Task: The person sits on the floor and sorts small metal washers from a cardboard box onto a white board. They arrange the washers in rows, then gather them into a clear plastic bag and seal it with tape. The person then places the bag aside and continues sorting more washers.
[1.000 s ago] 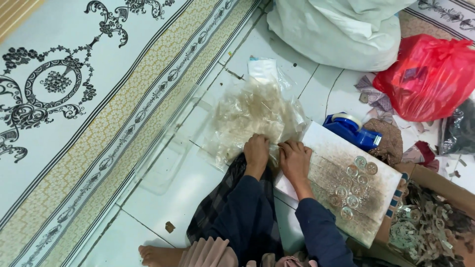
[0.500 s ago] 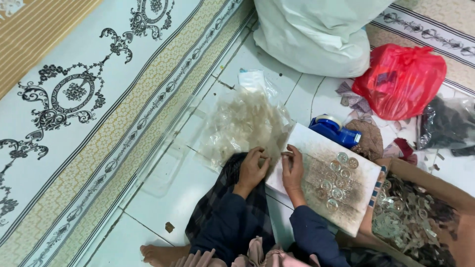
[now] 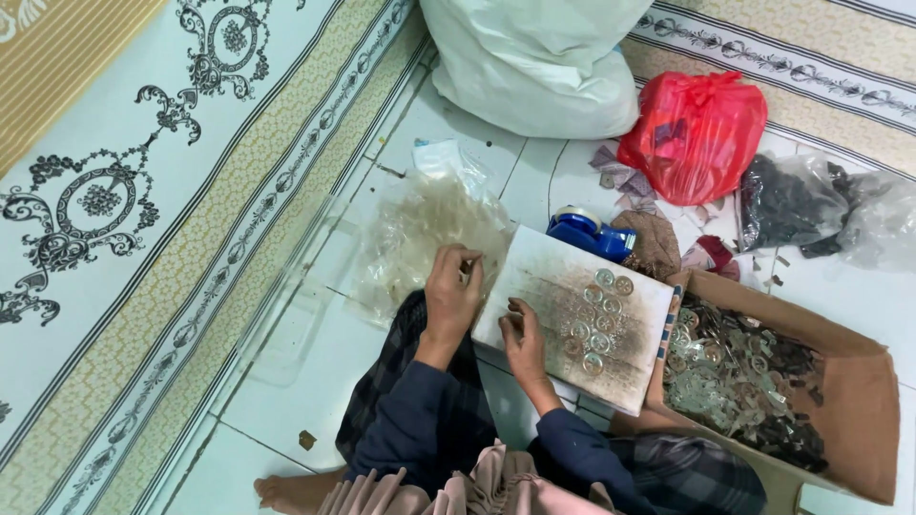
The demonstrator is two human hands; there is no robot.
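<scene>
Round clear discs [image 3: 599, 315] lay in a loose cluster on a stained white board [image 3: 563, 286] propped across the lap of a person seated on a tiled floor [image 3: 286, 401]; the right hand [image 3: 525, 341] rested on the board's near edge just left of the cluster, fingers curled down onto the surface, and whether it pinched anything could not be made out; the left hand [image 3: 452, 289] hovered at the board's left corner, thumb and fingertips drawn together as if around something very small, though the item itself was too small to see. A heap of thin clear plastic pouches [image 3: 420, 229] lay on the tiles just beyond the left hand; a blue tape dispenser [image 3: 584, 232] sat at the board's far edge; a brown cardboard box [image 3: 840, 381], part filled with more discs and dark pieces, stood against the board's right side. Farther off lay a red plastic bag [image 3: 697, 133], a large white sack [image 3: 544, 57] and a clear bag of dark items [image 3: 782, 200]; a patterned carpet [image 3: 124, 191] ran along the left.
</scene>
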